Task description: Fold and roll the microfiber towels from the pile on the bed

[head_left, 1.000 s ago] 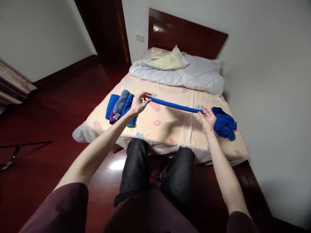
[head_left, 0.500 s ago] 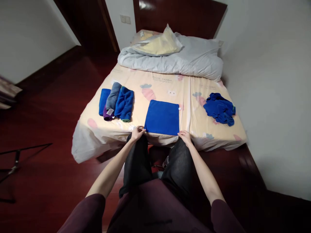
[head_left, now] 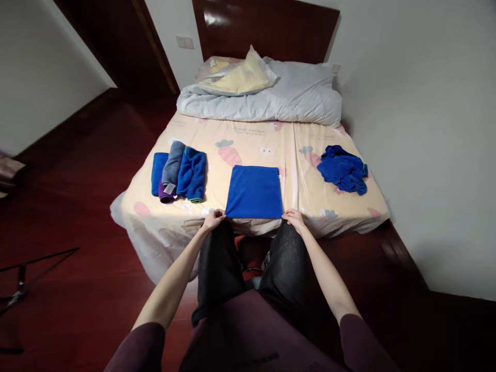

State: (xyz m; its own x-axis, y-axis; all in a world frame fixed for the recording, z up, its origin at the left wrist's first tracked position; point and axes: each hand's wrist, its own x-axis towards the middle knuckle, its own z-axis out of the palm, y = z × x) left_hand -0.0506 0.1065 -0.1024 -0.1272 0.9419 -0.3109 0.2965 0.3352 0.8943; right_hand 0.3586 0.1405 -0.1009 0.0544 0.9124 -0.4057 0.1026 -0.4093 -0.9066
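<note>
A blue cloth (head_left: 254, 192) lies flat and nearly square on the bed, its near edge at the bed's front edge. My left hand (head_left: 214, 219) pinches its near left corner, and my right hand (head_left: 294, 218) pinches its near right corner. A small white tag sticks out from the cloth's right side. To the left lie rolled towels: a blue one with a green edge (head_left: 192, 174), a grey one (head_left: 173, 164), a purple one (head_left: 166, 195) and another blue one (head_left: 158, 173). On the right is a crumpled pile of blue cloths (head_left: 342, 169).
The bed (head_left: 248, 142) has a patterned sheet. At its far end are a folded grey quilt (head_left: 306, 90), a yellow pillow (head_left: 248, 75) and a dark headboard (head_left: 267, 28). A black metal stand (head_left: 20, 281) is on the floor at the left.
The view has shifted slightly. Both hands remain at the near corners of the blue cloth, whose near edge looks straighter and pulled a little wider.
</note>
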